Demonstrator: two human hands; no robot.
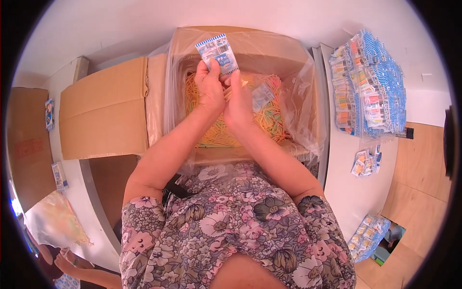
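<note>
Over a big cardboard box, both my hands are raised close together. Thumb and fingers of my left hand pinch a small blue-and-white printed packet, held upright. My right hand is closed round a few thin pale-yellow sticks, just below the packet's lower end; its fingertips are partly hidden. Beneath, many loose yellow, green, orange and pink sticks fill the box, which has a clear plastic liner. A clear packet lies on the sticks.
To the right, a tall stack of filled packets stands on a white table, with loose packets and a bagged bundle nearer me. At left are a cardboard flap and a plastic bag of sticks. Another person's hand shows lower left.
</note>
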